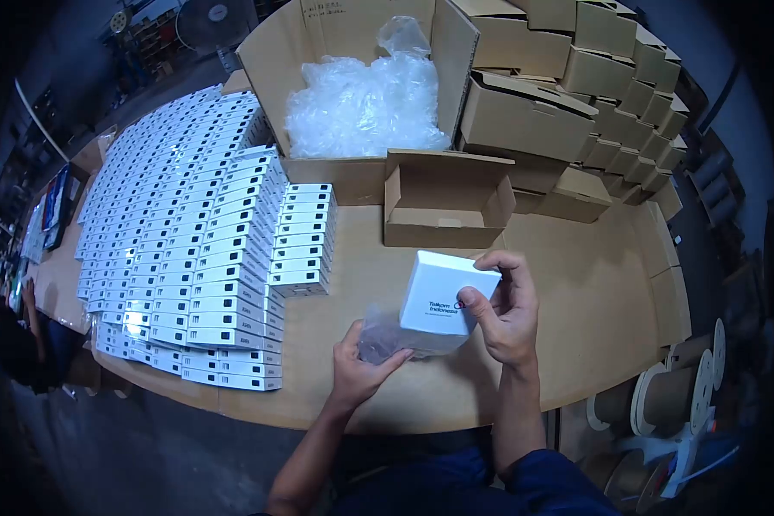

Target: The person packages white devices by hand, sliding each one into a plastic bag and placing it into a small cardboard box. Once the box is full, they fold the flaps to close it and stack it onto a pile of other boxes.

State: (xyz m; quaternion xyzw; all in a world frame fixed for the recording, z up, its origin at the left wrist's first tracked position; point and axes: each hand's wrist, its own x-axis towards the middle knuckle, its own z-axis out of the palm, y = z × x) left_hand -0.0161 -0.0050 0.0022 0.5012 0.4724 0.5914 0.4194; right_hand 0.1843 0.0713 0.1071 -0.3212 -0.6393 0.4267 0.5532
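A small white box (443,292) printed "Telkom Indonesia" is tilted above the front of the table. Its upper right corner is pinched between the thumb and fingers of my right hand (509,314). A clear plastic bag (377,335) surrounds the lower part of the box, though how far up it reaches I cannot tell. My left hand (365,365) grips this bag at its left and lower side. Behind the white box stands an open brown carton (445,234), its lid folded back.
Stacked white boxes (232,267) fill the table's left side. A large carton (451,69) of clear plastic bags (365,107) stands at the back. Brown cartons (525,120) are piled at back right. Cable spools (697,387) sit beside the table; another person's hand (30,297) shows far left.
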